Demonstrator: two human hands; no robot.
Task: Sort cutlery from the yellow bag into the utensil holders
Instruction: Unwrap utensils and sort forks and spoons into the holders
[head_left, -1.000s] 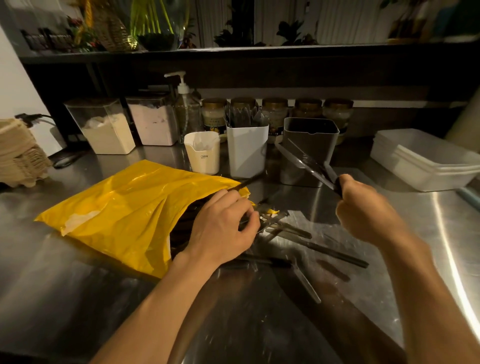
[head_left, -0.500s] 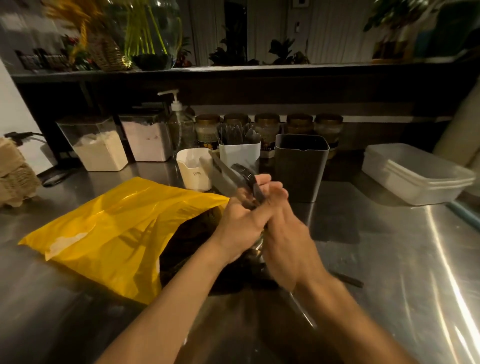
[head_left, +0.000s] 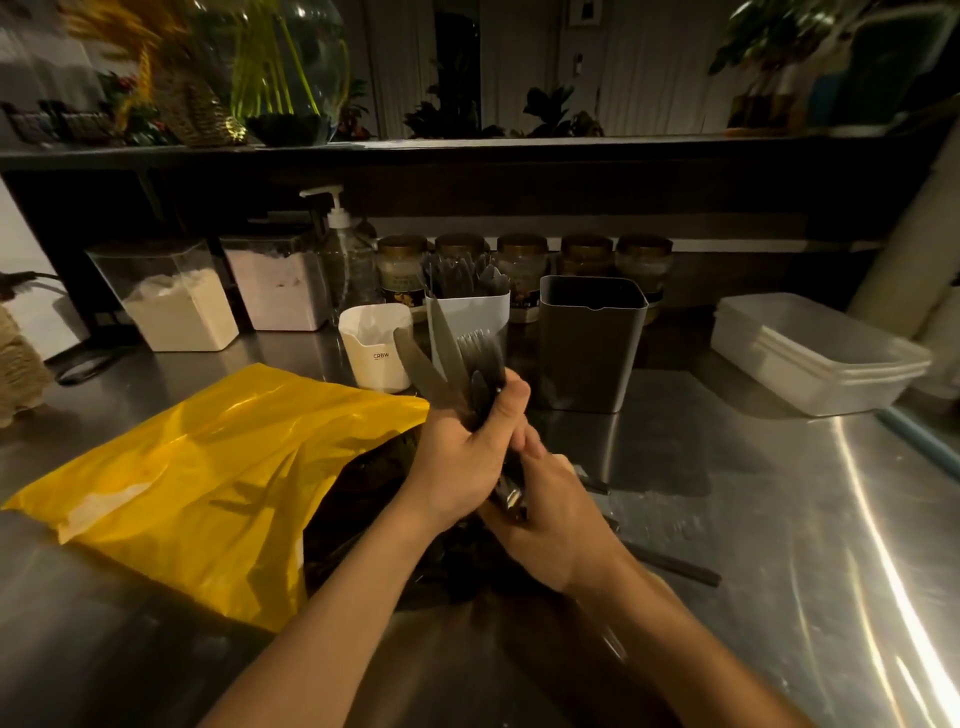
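Above the steel counter (head_left: 727, 519), both hands close on one dark metal cutlery bundle (head_left: 457, 364), left hand (head_left: 457, 462) wrapped around its middle, right hand (head_left: 556, 525) clamping the handles, probably squaring pieces before dropping them into the white holder (head_left: 483, 312) or grey holder (head_left: 589, 343) at twelve o'clock, the crumpled yellow plastic bag (head_left: 208, 478) lying open at nine.

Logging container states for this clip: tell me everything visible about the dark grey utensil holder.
The dark grey utensil holder is a tall, square-sided cup with rounded corners and a small notch in its front rim; it looks like matte plastic or metal. It stands upright on the steel counter, right of the white holder, in front of a row of jars. No cutlery shows above its rim. Neither hand touches it.
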